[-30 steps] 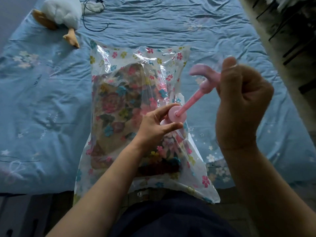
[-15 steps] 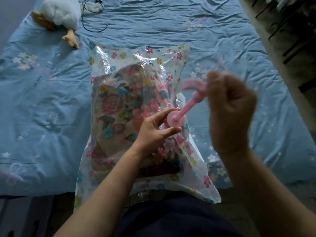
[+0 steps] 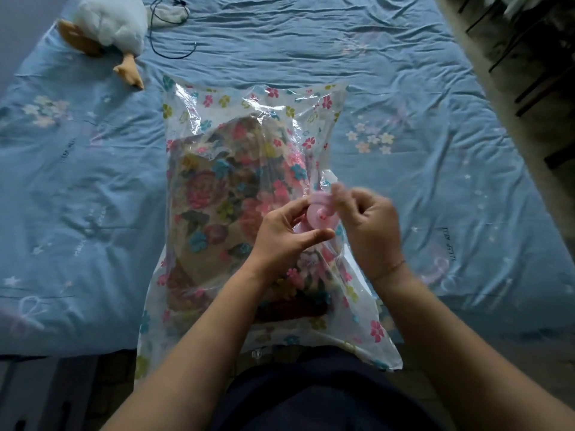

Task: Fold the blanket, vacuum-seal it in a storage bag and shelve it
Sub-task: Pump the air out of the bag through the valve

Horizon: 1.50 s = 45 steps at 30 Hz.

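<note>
The round pink plastic hand pump (image 3: pixel 320 213) stands between both hands on the clear flower-printed storage bag (image 3: pixel 258 126), left hand (image 3: pixel 284 234) fingers pinching its base, right hand (image 3: pixel 368 223) closed on its blurred handle directly above.

Storage bag (image 3: pixel 249 126) laid flat on bed (image 3: pixel 404 73), near end overhanging bed edge. Folded blanket (image 3: pixel 217 206) enclosed in bag. Pump (image 3: pixel 322 213) set on bag's right side, held between left hand (image 3: pixel 286 231) and right hand (image 3: pixel 370 225). Stuffed toy (image 3: pixel 109 26) placed at far left of bed; cable (image 3: pixel 168 32) just right of it.
</note>
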Tool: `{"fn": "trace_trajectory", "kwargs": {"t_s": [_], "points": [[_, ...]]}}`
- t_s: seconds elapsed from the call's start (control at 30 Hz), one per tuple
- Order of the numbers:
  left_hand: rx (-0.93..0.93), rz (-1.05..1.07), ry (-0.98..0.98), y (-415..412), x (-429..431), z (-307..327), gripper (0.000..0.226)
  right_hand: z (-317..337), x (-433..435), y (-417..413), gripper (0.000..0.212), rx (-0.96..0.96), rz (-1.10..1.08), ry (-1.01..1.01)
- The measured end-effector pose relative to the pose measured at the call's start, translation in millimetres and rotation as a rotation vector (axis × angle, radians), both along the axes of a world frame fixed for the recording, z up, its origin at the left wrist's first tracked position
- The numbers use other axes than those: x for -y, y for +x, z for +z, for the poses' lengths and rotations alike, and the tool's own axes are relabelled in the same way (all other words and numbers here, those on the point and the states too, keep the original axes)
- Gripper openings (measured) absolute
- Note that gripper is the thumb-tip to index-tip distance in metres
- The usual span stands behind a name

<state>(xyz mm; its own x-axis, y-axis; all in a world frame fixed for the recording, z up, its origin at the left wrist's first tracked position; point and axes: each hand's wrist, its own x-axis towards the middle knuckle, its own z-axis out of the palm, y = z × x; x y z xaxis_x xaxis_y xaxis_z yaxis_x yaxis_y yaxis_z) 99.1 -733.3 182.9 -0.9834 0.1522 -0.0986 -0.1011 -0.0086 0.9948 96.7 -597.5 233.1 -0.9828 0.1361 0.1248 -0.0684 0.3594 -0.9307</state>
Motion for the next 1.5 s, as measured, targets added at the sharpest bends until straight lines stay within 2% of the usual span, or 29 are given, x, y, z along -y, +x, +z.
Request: {"fn": "trace_trajectory", "kwargs": {"t_s": [0.03,0.1,0.2,0.27,0.33,0.43,0.5,0.57,0.67,0.73,0.77,0.83,0.9,1.0,1.13,1.2,1.3,1.33,1.4,1.5], "points": [[-0.001,-0.009,0.0,1,0,1,0.055,-8,-1,0,0.066,0.065,0.018,0.034],[0.004,-0.016,0.013,-1,0,4,0.055,1,-3,-2,0.066,0.011,0.023,0.019],[0.013,-0.022,0.019,-3,-1,7,0.055,58,-5,-6,0.068,-0.294,-0.003,-0.227],[0.018,-0.008,0.024,-2,0,5,0.055,77,-6,-10,0.062,-0.429,-0.025,-0.296],[0.021,0.01,0.023,-1,-1,3,0.055,58,-5,-11,0.062,-0.373,-0.045,-0.236],[0.02,-0.006,0.007,1,0,1,0.058,5,-1,-8,0.071,0.02,0.057,-0.064],[0.025,-0.01,0.012,1,2,1,0.058,-7,-4,-8,0.065,0.139,0.111,0.02],[0.032,-0.006,0.032,-1,3,3,0.057,14,-8,-12,0.059,0.043,0.144,-0.01],[0.041,-0.001,0.041,-6,2,6,0.056,73,-8,-17,0.05,-0.264,0.128,-0.304],[0.047,-0.005,0.04,-8,1,6,0.055,70,-6,-21,0.05,-0.345,0.066,-0.304],[0.05,-0.005,0.037,-8,0,5,0.055,56,-5,-19,0.054,-0.296,0.052,-0.261],[0.047,-0.013,0.024,-6,1,1,0.056,18,-1,-12,0.062,-0.069,0.065,-0.103],[0.048,-0.022,0.011,-3,2,0,0.055,-8,-2,-8,0.062,0.113,0.082,0.053],[0.054,-0.012,0.03,-5,3,3,0.054,14,-5,-12,0.056,0.016,0.08,0.039],[0.053,-0.014,0.019,-11,3,6,0.057,65,-3,-13,0.057,-0.333,0.035,-0.242],[0.055,-0.011,0.02,-9,1,6,0.057,43,-2,-9,0.061,-0.284,-0.007,-0.213],[0.049,-0.011,0.015,-7,0,4,0.056,-7,1,-4,0.064,0.037,0.027,-0.091],[0.046,-0.014,0.014,-6,1,4,0.056,-12,0,-3,0.061,0.068,0.041,-0.078],[0.042,-0.023,0.017,-9,2,6,0.057,7,-2,-6,0.053,-0.014,0.043,-0.097],[0.049,-0.031,-0.002,-12,1,10,0.059,71,-7,-9,0.038,-0.364,0.032,-0.354]]}}
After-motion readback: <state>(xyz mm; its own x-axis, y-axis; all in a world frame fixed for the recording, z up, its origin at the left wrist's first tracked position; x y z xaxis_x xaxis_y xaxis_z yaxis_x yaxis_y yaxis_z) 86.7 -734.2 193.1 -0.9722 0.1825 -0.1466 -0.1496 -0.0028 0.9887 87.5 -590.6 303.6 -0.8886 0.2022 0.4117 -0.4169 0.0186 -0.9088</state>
